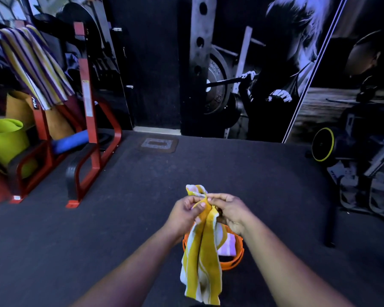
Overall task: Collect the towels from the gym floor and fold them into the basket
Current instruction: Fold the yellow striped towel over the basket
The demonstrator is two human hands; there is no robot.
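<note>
Fingers (194,206) of both hands pinch the top of a yellow-and-white striped towel (203,258): left hand (185,210) and right hand (230,212) close together, gripping the bunched upper edge. Towel hangs down, crumpled, directly over an orange basket (235,258) on the dark gym floor (98,229). Pale folded towel (227,245) already inside basket. Another striped towel (34,63) draped on red rack (87,107), far left.
</note>
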